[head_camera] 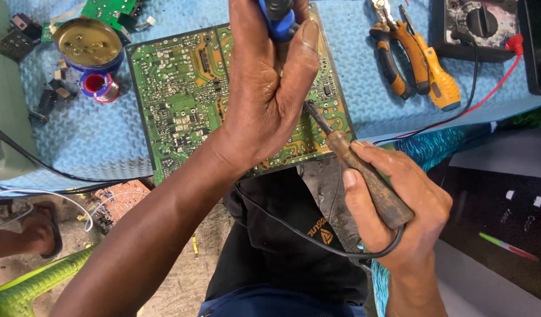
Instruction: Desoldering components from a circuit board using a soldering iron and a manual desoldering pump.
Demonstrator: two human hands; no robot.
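My left hand (264,88) covers the middle of the green circuit board (182,100), so I cannot see the soldering iron (364,176) tip or the joint it meets. The blue tool (277,17) in that hand is cut off by the top edge; only its lower end shows. The multimeter (479,26) and the orange pliers (411,58) run past the top edge too. The board's components are too small for me to tell apart. A foot in a sandal (35,232) is cropped at the left edge.
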